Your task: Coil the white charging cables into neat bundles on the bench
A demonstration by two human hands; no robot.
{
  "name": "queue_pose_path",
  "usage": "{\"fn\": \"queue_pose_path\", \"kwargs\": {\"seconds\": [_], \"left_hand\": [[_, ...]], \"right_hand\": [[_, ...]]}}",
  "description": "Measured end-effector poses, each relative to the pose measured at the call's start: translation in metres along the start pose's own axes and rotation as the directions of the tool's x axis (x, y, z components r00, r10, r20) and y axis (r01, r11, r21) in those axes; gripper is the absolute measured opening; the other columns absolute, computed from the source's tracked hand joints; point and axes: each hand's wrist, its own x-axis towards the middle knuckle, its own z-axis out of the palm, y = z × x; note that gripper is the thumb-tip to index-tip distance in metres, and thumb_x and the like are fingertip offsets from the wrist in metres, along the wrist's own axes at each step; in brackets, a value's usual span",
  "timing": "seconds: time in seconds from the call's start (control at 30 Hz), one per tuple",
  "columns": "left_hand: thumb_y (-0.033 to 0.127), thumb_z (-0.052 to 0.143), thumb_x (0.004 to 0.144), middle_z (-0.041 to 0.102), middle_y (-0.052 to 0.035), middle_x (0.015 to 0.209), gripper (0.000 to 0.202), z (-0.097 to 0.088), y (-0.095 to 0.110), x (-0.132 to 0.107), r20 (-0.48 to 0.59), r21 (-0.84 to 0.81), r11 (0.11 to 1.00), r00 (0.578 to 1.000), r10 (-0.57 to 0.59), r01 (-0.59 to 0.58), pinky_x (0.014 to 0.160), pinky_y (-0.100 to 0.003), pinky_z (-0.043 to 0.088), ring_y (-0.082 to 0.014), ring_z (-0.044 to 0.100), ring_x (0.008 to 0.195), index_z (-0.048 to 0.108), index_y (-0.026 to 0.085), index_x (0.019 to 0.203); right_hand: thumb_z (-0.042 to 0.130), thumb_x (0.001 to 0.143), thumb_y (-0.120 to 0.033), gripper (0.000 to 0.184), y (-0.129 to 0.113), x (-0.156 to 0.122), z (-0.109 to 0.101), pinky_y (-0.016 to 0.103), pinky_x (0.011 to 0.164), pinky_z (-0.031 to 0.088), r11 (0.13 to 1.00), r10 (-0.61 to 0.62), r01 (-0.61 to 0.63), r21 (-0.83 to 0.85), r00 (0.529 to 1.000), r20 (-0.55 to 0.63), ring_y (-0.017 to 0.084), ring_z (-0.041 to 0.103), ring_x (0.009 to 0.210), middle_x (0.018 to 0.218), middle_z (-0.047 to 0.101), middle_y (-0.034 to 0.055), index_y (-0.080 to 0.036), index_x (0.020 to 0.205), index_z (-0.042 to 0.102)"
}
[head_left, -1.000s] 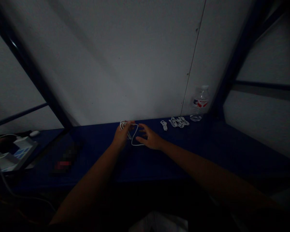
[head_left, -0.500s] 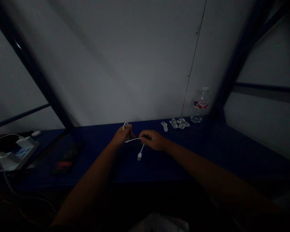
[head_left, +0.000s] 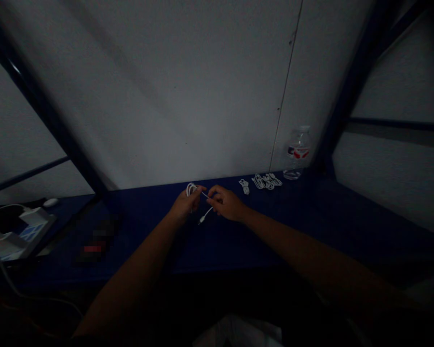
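A white USB cable (head_left: 191, 188) is held between my two hands above the blue surface. My left hand (head_left: 185, 202) is closed around its coiled loops, which stick up over the thumb. With its fingers pinched, my right hand (head_left: 226, 202) grips the loose length, and a short taut stretch runs between the hands. The cable's white plug (head_left: 201, 220) dangles below the right fingers. Farther right lie a small tied cable bundle (head_left: 244, 186) and a cluster of coiled white cables (head_left: 266, 181).
A clear plastic bottle (head_left: 297, 153) stands at the back right against the wall. A white power strip (head_left: 31, 230) with plugged-in adapters sits at far left. A dark blurred object (head_left: 97, 241) lies left of my arms. Blue posts frame both sides.
My right hand has drawn the cable's loose part up toward the left hand, and the plug has swung left and up. More loops show above the left thumb. The view shifted slightly.
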Motion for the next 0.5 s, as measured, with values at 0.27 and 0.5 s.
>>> {"fn": "queue_pose_path", "kwargs": {"seconds": [0.27, 0.5], "left_hand": [[0.035, 0.063, 0.079, 0.065, -0.0038, 0.076, 0.020, 0.003, 0.006, 0.003, -0.209, -0.370, 0.929, 0.975, -0.071, -0.011, 0.064, -0.028, 0.051, -0.0161, 0.065, 0.069, 0.057, 0.016, 0.080], [0.035, 0.059, 0.084, 0.053, 0.0021, 0.056, 0.022, -0.002, 0.006, 0.008, -0.187, -0.491, 0.860, 0.947, -0.261, 0.141, 0.053, -0.026, 0.047, -0.0137, 0.058, 0.051, 0.049, 0.018, 0.075]], "right_hand": [[0.052, 0.089, -0.024, 0.031, -0.005, -0.005, 0.010, 0.024, 0.055, 0.042, 0.940, -0.223, 0.214, -0.265, 0.975, -0.005, 0.010, 0.057, 0.060, 0.091, 0.065, 0.0030, -0.021, 0.119, 0.048], [0.045, 0.096, -0.026, 0.032, -0.022, -0.013, 0.014, 0.029, 0.072, 0.043, 0.515, -0.398, 0.492, -0.702, 0.862, 0.313, 0.019, 0.059, 0.088, 0.106, 0.064, 0.0097, -0.023, 0.124, 0.058]]}}
